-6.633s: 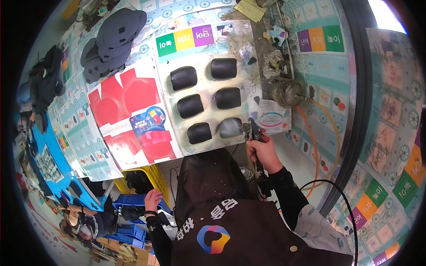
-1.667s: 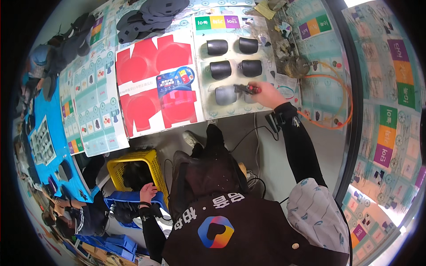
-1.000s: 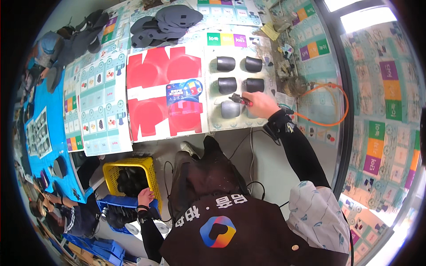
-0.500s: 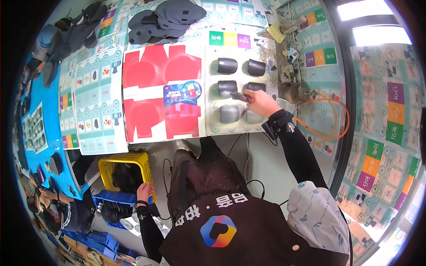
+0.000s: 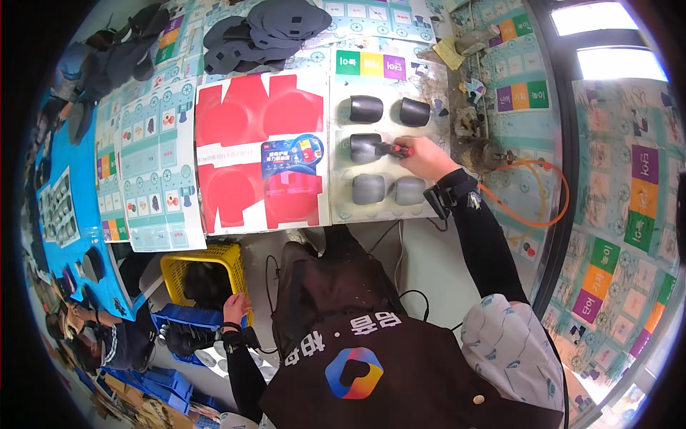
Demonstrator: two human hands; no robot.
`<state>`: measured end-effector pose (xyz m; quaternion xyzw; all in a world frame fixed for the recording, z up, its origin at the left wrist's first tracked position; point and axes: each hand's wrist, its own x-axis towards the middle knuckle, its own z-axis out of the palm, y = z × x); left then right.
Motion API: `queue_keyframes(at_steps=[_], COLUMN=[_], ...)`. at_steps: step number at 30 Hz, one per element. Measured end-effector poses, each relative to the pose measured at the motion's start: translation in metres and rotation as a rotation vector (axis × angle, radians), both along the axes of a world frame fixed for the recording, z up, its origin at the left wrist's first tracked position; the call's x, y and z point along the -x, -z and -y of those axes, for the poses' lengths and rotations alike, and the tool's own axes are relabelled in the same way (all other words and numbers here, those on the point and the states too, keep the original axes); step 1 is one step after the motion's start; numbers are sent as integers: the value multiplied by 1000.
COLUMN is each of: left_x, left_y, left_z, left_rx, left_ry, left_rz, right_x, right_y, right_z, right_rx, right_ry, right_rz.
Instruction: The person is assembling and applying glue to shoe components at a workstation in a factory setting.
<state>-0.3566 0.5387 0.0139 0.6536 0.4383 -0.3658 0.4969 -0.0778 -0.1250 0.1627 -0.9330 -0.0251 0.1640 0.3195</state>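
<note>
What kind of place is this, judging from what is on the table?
Probably a small workshop bench for hand assembly. The right hand holds a red-handled tool to dark moulded pieces on a work board, beside red die-cut card sheets and a yellow crate below.

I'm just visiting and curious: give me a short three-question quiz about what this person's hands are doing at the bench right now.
1. True or false: the right hand holds a red-handled tool against a dark moulded piece on the grey board.
2. Where is the left hand? A) on the red cardboard sheet B) down by the yellow basket and blue crate C) on the orange hose
3. How many dark moulded pieces lie on the grey board?

Key: 1 true; 2 B; 3 five can be seen, and the hand may hide a sixth.
</note>
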Motion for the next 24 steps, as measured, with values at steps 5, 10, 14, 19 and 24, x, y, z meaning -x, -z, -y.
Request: queue_keyframes(at_steps=[5, 10, 14, 19, 24], left_x=[2, 2, 3, 21, 26], left_y=[2, 3, 1, -3, -1], left_z=[8, 21, 25, 12, -5], left_rx=[-15, 6, -21, -37, -38], left_ry=[-3, -49, -37, 4, 78], left_rz=[-7, 36, 41, -7, -213], right_x=[-21, -35, -57, -83, -117], right_y=[-12, -10, -8, -11, 17], right_z=[-14, -16, -7, -7, 1], right_rx=[-6, 18, 32, 54, 153], right_ry=[-82, -118, -15, -56, -122], right_rz=[-42, -102, -201, -237, -552])
